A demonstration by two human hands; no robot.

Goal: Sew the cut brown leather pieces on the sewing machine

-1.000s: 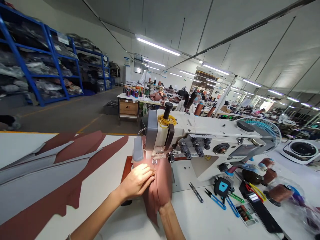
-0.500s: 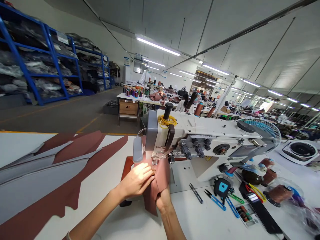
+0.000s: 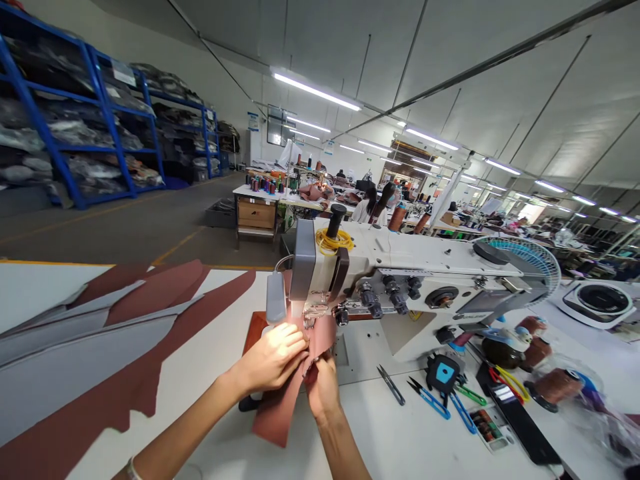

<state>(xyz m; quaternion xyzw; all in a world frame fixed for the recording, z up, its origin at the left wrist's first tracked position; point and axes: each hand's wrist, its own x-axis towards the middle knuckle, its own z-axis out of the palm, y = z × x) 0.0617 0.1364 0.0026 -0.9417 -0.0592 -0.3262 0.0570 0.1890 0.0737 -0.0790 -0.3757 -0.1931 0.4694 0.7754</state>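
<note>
1. Head view is showing both bare hands working at a white sewing machine (image 3: 400, 267) standing on a white table (image 3: 210, 373).
2. Left hand (image 3: 273, 360) is lying on top of a reddish-brown leather piece (image 3: 280, 413), fingers curled and pressing it down just in front of the needle area; it is clasping the piece's upper edge.
3. Right hand (image 3: 323, 390) is sitting just beside the left one, pinching the leather's right edge between thumb and fingers, with the material folding over it.
4. Leather piece is lying under the machine head at its far end, while its near end is trailing toward the table's front edge and hanging at an angle between the two forearms.
5. A lamp on the machine is lighting the left hand's knuckles brightly.
6. Yellow cord (image 3: 334, 241) is coiling around a black post on top of the machine.
7. Larger reddish-brown and grey cut panels (image 3: 90, 347) are lying spread across the left part of the table, well apart from the hands.
8. Thread snips (image 3: 391, 385) and blue-handled scissors (image 3: 430, 400) are lying to the right of the hands, near brown thread cones (image 3: 555, 383).
9. Another person (image 3: 375, 205) is sitting at a distant table behind the machine.
</note>
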